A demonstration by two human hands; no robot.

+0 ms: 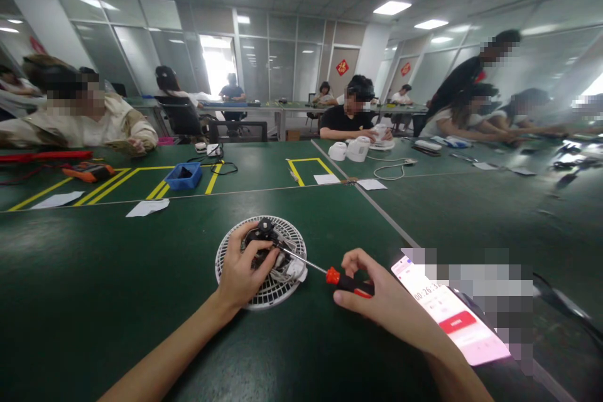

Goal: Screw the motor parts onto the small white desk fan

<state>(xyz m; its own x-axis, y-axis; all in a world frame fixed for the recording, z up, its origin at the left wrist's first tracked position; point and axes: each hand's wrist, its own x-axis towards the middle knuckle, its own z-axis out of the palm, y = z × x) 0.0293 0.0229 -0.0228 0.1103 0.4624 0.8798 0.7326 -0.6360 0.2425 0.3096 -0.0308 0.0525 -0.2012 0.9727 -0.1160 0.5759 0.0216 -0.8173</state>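
A round white fan grille [276, 300] lies on the green table, with a black motor assembly [265, 226] and several pale wires on top of it. My left hand [240, 273] is closed around the motor assembly, its thumb and fingers pressing near the screwdriver's tip. My right hand [377, 295] holds a screwdriver [333, 276] by its red and black handle. The metal shaft points left and slightly up into the motor assembly; the exact contact of its tip is hidden by fingers and parts.
A lit phone [464, 333] showing a timer lies beside my right forearm. Farther off are a blue bin [183, 176], an orange tool [88, 171], paper sheets [147, 207] and yellow tape marks [301, 163]. Across the table, another person [351, 116] handles white fan parts [358, 149].
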